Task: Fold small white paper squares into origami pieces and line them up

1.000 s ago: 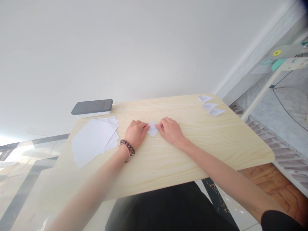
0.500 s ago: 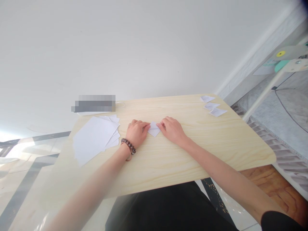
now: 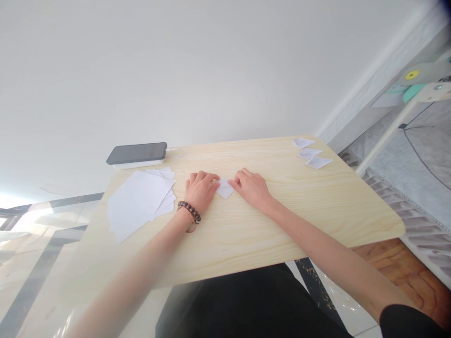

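A small white folded paper [image 3: 224, 189] lies flat on the pale wooden table, its lower corner pointing toward me. My left hand [image 3: 201, 188], with a beaded bracelet [image 3: 190, 211] at the wrist, pinches the paper's left corner between thumb and forefinger. At the right corner, the thumb and curled fingers of my right hand [image 3: 249, 188] grip it too. Creases cross the paper's upper half, though the fingertips cover both side corners.
Left of my hands a fanned stack of white paper sheets [image 3: 137, 202] rests on the table [image 3: 246, 249]. Behind it, a dark phone [image 3: 137, 153] sits on a white block with a cable. Three folded papers [image 3: 319, 162] lie at the far right corner.
My left forefinger has lifted slightly and bent at the paper's left corner. Both hands otherwise stay in nearly the same place, and the paper remains between them.
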`<state>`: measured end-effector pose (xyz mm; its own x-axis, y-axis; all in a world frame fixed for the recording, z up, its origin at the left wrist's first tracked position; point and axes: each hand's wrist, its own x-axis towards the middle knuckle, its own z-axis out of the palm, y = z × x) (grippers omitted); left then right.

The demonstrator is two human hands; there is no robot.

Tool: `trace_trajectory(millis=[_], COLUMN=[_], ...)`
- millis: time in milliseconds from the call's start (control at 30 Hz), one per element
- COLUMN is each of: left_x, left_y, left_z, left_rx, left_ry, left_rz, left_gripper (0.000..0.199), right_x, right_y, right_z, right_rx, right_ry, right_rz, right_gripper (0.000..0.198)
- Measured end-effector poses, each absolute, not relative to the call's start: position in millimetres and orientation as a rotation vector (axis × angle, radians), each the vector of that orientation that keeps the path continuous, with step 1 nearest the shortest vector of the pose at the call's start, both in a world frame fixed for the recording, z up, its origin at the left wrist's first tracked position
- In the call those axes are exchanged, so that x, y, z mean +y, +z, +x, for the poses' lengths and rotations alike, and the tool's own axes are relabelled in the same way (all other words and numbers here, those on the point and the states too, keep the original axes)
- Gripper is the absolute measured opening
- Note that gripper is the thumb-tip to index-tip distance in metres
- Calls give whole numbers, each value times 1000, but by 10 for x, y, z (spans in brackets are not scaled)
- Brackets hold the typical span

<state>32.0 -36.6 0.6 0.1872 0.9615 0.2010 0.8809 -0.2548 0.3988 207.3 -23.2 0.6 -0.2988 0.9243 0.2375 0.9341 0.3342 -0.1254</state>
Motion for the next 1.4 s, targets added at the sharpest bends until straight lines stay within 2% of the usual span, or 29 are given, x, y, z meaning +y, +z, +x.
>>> trace_trajectory(millis=[167,467,633,733,900,1100,1400], left_x=[-386,-307,-320,-323,-340,-357,-356], left_y=[-11,-15,18,45,83,105,115], left_z=[330,350,323,299,276,266,248], left_rx=[1789,1738,1479,1358,1237,1239,1248], left_ry=[629,723,879,915,927,780,842], left_rz=[2317,2069,1890,1766,1673,1702,1583], left_gripper=[32,25,21,27,37,38,37], right_x=[-241,-253,-246,-239,-254,-273,-285], right_y=[-19,-56,-31,-13,30,64,96], right_z=[2080,2122,2128,2130,2142,2158,2169], right_rx=[-2257,-2185,-2175,-2201,-2137,-2110,-2140], right_ry=[-4,207,317,439,642,737,871], right_rz=[-1613,-1454,-1395,-1289,-1115,-1045,-1017], right_gripper=[24,26,24,27,29,27,23])
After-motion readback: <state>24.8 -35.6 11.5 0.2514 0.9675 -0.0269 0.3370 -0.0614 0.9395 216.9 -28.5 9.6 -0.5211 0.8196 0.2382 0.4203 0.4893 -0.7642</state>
